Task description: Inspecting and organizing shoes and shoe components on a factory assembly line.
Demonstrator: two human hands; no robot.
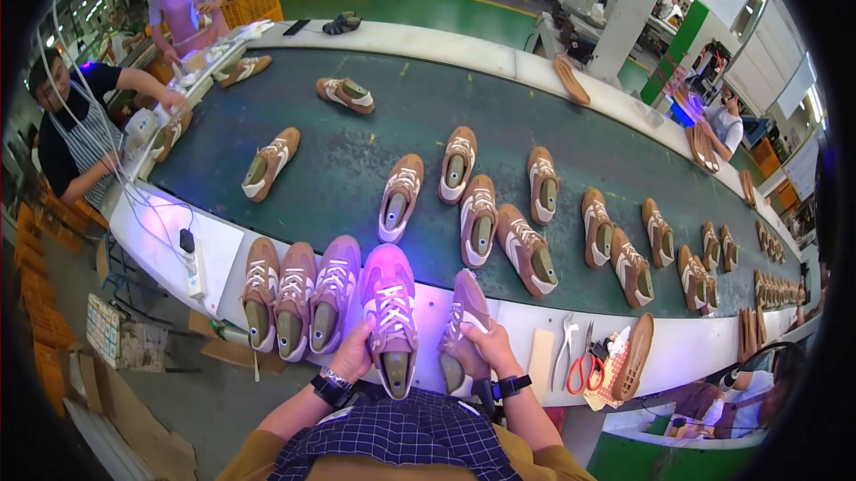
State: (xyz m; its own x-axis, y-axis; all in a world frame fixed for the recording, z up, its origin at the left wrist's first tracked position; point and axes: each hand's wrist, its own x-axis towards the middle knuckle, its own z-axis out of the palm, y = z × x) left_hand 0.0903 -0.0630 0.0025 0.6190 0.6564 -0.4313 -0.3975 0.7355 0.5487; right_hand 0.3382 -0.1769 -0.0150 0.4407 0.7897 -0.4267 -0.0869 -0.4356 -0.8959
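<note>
My left hand [355, 349] is closed on the side of a tan sneaker [390, 278] with white laces and an olive shoe last inside. Its toe points away from me, and purplish light falls on it. My right hand [492, 349] grips a second sneaker [465, 307], which is tipped onto its side at the edge of the white ledge. The thumb lies across its upper, while the other fingers are partly hidden. Just left of my left hand, three similar sneakers [294, 292] stand side by side on the ledge.
A dark green conveyor belt [357, 138] carries several laced sneakers. Right of my hands lie pliers [564, 349], red-handled scissors [584, 374] and a loose brown sole [635, 356]. A power strip [194, 274] with cables sits at left. Co-workers stand along the belt's left end [85, 124].
</note>
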